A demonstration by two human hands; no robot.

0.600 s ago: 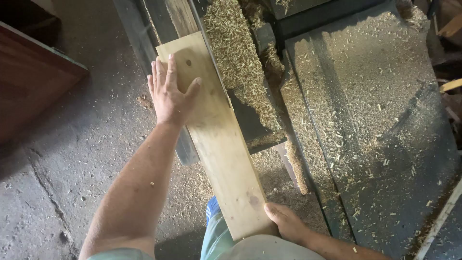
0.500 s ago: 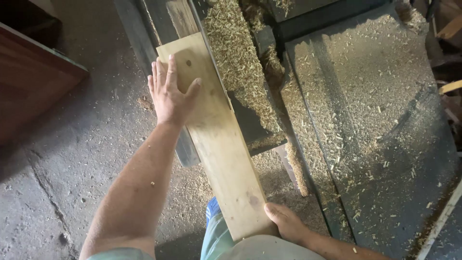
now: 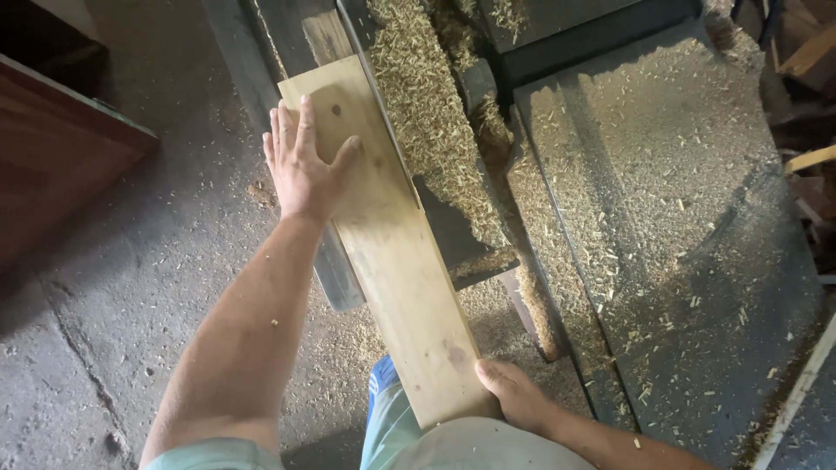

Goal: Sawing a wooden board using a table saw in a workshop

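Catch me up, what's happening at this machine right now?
A person has both bare hands on a long pale wooden board lying on a machine bed. The left hand presses flat near the board's far end; the right hand grips its near end. Wood shavings are heaped beside the board and scattered over the grey table at right.

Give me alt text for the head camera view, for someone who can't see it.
A person presses a pale wooden board flat on a woodworking machine, left hand spread on its far part, right hand gripping its near end. Wood shavings cover the machine beside it.
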